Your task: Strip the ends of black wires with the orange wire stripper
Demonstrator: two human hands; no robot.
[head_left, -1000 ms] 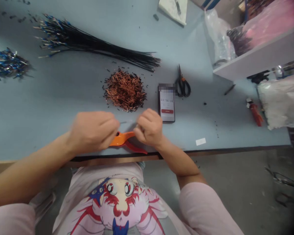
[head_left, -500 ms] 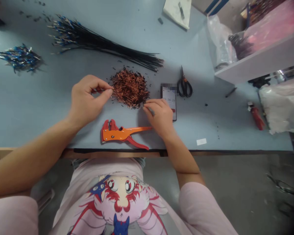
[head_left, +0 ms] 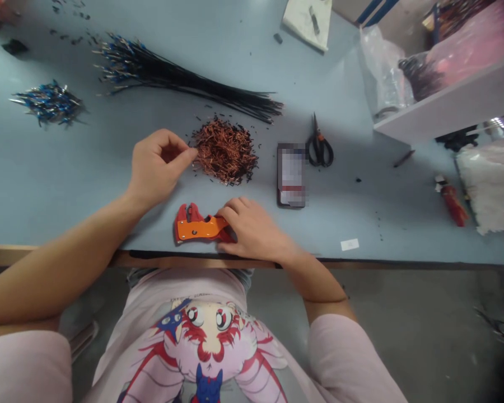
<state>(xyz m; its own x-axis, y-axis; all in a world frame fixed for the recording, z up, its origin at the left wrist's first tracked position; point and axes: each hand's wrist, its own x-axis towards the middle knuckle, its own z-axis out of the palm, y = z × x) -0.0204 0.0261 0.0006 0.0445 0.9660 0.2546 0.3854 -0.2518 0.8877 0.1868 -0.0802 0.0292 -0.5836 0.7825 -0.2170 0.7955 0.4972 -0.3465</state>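
Right hand point(head_left: 252, 229) grasps orange-and-red wire stripper point(head_left: 198, 229), handles between thumb and fingers; left hand point(head_left: 154, 168) pinched shut (contents unclear).

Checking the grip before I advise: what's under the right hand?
The orange tool runs under the right hand; its handles start in view, but their ends and anything else there are covered.

- Looks like a wiring workshop;
- has a broad blue-grey workbench point(head_left: 105, 151) bearing bundled black wires point(head_left: 201, 84) and copper-coloured scraps point(head_left: 224, 151);
- includes wire strippers point(head_left: 198, 229) and scissors point(head_left: 319, 150);
- shows plastic bags point(head_left: 384, 64) on a shelf point(head_left: 428, 112).
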